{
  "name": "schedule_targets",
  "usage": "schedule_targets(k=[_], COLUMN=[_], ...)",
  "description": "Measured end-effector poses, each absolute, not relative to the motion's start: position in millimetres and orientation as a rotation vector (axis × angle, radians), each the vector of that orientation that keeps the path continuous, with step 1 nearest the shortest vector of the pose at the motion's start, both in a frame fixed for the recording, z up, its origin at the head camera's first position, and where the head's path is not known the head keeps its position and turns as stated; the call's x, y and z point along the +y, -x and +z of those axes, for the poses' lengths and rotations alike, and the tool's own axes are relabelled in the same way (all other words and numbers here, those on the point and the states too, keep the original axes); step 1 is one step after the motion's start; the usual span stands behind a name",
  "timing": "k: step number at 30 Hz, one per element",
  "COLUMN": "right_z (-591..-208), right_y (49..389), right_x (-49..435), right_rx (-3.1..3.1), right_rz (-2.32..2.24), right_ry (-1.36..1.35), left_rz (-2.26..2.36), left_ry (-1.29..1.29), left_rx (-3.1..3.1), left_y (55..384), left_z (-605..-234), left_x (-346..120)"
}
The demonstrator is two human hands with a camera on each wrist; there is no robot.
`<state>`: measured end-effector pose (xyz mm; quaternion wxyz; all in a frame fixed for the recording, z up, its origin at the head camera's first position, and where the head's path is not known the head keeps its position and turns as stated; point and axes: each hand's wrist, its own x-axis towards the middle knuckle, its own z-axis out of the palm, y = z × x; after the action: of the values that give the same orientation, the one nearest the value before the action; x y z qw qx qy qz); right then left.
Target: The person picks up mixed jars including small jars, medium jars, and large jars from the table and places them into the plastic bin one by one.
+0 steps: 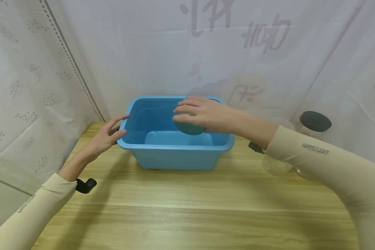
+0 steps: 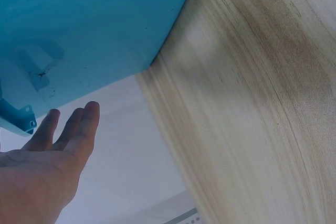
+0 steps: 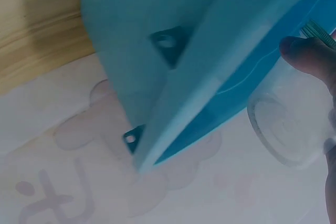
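Note:
A light blue plastic tub (image 1: 175, 158) stands on the wooden table. At its left end, my left hand (image 1: 104, 140) touches the rim with forefinger and thumb; the left wrist view shows this hand's (image 2: 50, 163) other fingers straight beside the outer wall. Above the tub's inside, towards its right end, my right hand (image 1: 206, 113) holds a clear jar with a green lid (image 1: 189, 129). The lid faces me, and the hand hides most of the jar from above. In the right wrist view the clear jar (image 3: 286, 116) shows beyond the thumb, tilted.
At the right of the table (image 1: 181, 215) stand clear jars, partly behind my right forearm; one has a black lid (image 1: 315, 121). A printed white curtain (image 1: 143, 62) hangs behind the tub. A black mount (image 1: 85, 185) sits at my left wrist.

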<state>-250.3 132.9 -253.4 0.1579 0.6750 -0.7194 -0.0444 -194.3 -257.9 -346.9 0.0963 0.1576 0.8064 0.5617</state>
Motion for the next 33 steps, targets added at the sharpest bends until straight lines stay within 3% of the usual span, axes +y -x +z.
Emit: schedule_targets(k=[33], right_z=[-248.4], right_y=[253.7], right_x=[36.7], right_rx=[-2.119], right_rz=[-0.520], right_ry=[-2.015], left_rz=[1.658], left_ry=[-0.493], left_rx=[2.374], left_y=[195.4], left_z=[-346.4], left_x=[-259.3])
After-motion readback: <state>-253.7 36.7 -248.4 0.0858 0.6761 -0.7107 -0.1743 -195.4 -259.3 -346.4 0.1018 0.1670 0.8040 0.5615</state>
